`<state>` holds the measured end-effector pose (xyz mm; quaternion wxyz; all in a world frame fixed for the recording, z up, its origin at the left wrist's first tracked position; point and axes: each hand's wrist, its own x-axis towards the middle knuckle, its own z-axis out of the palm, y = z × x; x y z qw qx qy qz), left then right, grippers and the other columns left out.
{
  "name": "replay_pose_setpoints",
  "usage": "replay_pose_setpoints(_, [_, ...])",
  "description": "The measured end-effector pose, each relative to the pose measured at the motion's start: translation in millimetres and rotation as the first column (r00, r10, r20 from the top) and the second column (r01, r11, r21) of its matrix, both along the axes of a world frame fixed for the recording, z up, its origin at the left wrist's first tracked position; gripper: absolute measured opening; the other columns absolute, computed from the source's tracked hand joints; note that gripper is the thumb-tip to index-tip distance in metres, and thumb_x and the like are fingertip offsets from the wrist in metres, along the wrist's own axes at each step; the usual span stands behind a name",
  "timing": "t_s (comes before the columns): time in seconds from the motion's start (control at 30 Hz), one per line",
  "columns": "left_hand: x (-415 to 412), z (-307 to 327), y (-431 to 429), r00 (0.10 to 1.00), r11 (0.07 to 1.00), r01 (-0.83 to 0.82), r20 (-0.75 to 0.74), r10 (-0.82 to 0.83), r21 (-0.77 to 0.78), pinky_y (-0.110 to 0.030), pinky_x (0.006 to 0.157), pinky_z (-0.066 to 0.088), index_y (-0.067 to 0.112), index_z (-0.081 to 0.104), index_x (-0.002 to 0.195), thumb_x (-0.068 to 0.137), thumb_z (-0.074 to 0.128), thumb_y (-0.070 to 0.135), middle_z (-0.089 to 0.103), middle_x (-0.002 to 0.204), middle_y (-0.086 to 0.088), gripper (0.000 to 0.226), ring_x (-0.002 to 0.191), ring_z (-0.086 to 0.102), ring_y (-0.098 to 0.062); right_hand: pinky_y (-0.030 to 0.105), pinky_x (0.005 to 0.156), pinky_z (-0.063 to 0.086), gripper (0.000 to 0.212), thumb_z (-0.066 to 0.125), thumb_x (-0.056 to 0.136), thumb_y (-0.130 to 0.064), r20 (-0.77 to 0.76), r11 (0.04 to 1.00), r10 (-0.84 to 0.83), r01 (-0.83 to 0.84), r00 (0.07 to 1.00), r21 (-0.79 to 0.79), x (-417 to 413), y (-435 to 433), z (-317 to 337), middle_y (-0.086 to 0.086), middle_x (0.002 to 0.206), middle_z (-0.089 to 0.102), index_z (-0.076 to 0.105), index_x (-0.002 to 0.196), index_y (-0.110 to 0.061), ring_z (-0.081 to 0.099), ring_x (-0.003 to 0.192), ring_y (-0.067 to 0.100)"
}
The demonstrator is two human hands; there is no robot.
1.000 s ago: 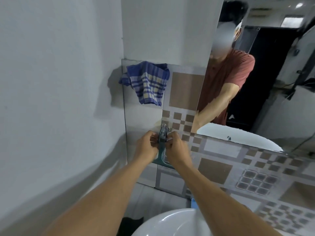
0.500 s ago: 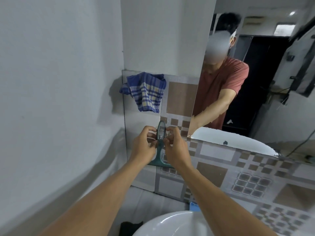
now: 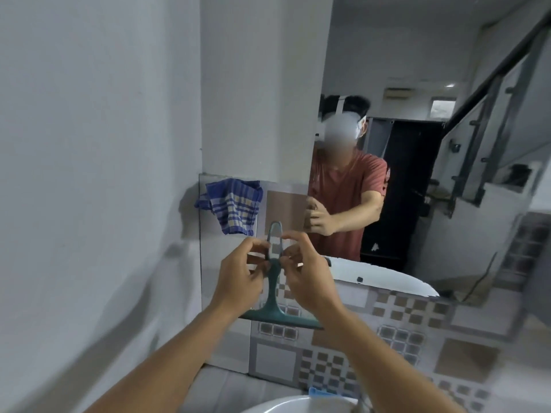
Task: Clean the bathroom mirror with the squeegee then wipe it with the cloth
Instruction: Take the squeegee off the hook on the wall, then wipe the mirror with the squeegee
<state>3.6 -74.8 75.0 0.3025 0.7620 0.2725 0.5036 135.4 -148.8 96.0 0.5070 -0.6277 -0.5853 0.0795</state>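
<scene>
A teal squeegee [image 3: 273, 296] hangs upright in front of the tiled wall, blade down and loop handle up. My left hand [image 3: 238, 283] and my right hand [image 3: 308, 278] both pinch its handle from either side. A blue and cream checked cloth [image 3: 234, 208] hangs on the tiled wall up and to the left of my hands. The mirror [image 3: 417, 144] fills the upper right and reflects a person in a red shirt.
A white plastered wall [image 3: 89, 174] closes off the left side. The rim of a white sink [image 3: 295, 405] shows at the bottom, with a small blue item [image 3: 320, 392] behind it. Patterned tiles [image 3: 387, 338] run below the mirror.
Both hands have lifted the squeegee higher and away from the tiled wall. The camera view has tilted up, showing more of the mirror.
</scene>
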Motion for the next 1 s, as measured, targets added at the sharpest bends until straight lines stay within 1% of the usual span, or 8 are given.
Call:
replay_pose_setpoints(0.13, [0.4,27.5,-39.5,1.0,0.999,0.028,-0.016,-0.027,0.04,-0.031,0.085,0.061,0.031,0.061,0.099,0.087,0.072,0.002,0.067,0.098,0.02,0.034,0.094,0.068,-0.005,0.025,0.083,0.057,0.065,0.061,0.097,-0.003,0.064,0.999,0.02,-0.023,0.998,0.038,7.3,-47.0,28.5,-0.008,0.09,0.066,0.041,0.143,-0.045,0.067,0.087,0.005])
replay_pose_setpoints(0.27, [2.8,60.4,-77.7,0.996,0.992,0.084,-0.033,-0.082,0.093,-0.031,0.084,0.061,0.035,0.063,0.091,0.088,0.071,0.001,0.072,0.093,0.016,0.035,0.091,0.069,-0.005,0.033,0.086,0.06,0.081,0.061,0.096,-0.003,0.075,0.997,0.057,-0.061,0.996,0.051,19.0,-95.4,63.0,-0.004,0.08,0.067,0.031,0.148,-0.056,0.066,0.076,0.006])
replay_pose_setpoints(0.47, [13.7,107.3,-125.8,0.979,0.978,0.197,0.045,-0.2,0.069,-0.041,0.086,0.062,0.019,0.068,0.099,0.09,0.067,0.0,0.076,0.097,0.006,0.02,0.096,0.073,-0.015,0.043,0.087,0.062,0.075,0.069,0.091,0.001,0.021,0.985,0.125,-0.126,0.992,0.12,31.4,-157.0,112.0,-0.008,0.101,0.07,0.043,0.147,-0.041,0.074,0.097,0.016])
replay_pose_setpoints(0.63, [27.6,137.6,-162.6,0.962,0.961,0.244,0.09,-0.257,0.132,-0.037,0.085,0.062,0.019,0.066,0.104,0.086,0.075,0.012,0.074,0.103,0.005,0.021,0.099,0.071,-0.013,0.049,0.077,0.064,0.072,0.064,0.089,0.015,-0.031,0.967,0.103,-0.092,0.994,0.239,40.1,-196.7,134.8,0.001,0.106,0.063,0.045,0.146,-0.026,0.073,0.095,0.026])
replay_pose_setpoints(0.73, [31.3,141.5,-181.5,0.955,0.942,0.282,0.042,-0.294,0.183,-0.024,0.083,0.059,0.022,0.064,0.111,0.073,0.08,0.034,0.071,0.106,0.01,0.043,0.098,0.069,-0.005,0.043,0.078,0.064,0.074,0.063,0.09,0.013,-0.144,0.946,0.128,-0.077,0.981,0.314,44.4,-215.2,140.9,0.016,0.125,0.062,0.046,0.145,-0.033,0.076,0.089,0.025])
replay_pose_setpoints(0.8, [34.3,139.6,-188.6,0.964,0.94,0.264,-0.032,-0.263,0.216,-0.024,0.085,0.059,0.023,0.064,0.117,0.074,0.083,0.026,0.069,0.106,0.013,0.047,0.095,0.067,-0.002,0.042,0.078,0.064,0.074,0.068,0.088,0.008,-0.18,0.926,0.09,-0.016,0.98,0.376,50.0,-223.0,142.7,0.017,0.134,0.057,0.047,0.14,-0.04,0.076,0.092,0.027])
replay_pose_setpoints(0.93, [40.6,143.5,-198.8,0.983,0.908,0.178,-0.102,-0.15,0.379,-0.026,0.089,0.059,0.017,0.066,0.128,0.078,0.083,0.008,0.074,0.108,0.007,0.053,0.093,0.07,-0.003,0.041,0.083,0.063,0.079,0.076,0.08,-0.01,-0.227,0.892,0.06,0.05,0.972,0.449,56.4,-234.3,142.4,0.014,0.129,0.059,0.044,0.121,-0.07,0.072,0.106,0.029])
replay_pose_setpoints(1.0, [41.8,149.3,-203.4,0.986,0.875,0.162,-0.116,-0.122,0.457,-0.024,0.091,0.058,0.016,0.065,0.132,0.079,0.081,0.005,0.075,0.114,0.003,0.056,0.096,0.071,-0.007,0.038,0.082,0.063,0.081,0.074,0.085,-0.006,-0.245,0.889,0.068,0.053,0.967,0.455,60.1,-239.4,141.3,0.01,0.125,0.063,0.04,0.122,-0.07,0.071,0.106,0.026])
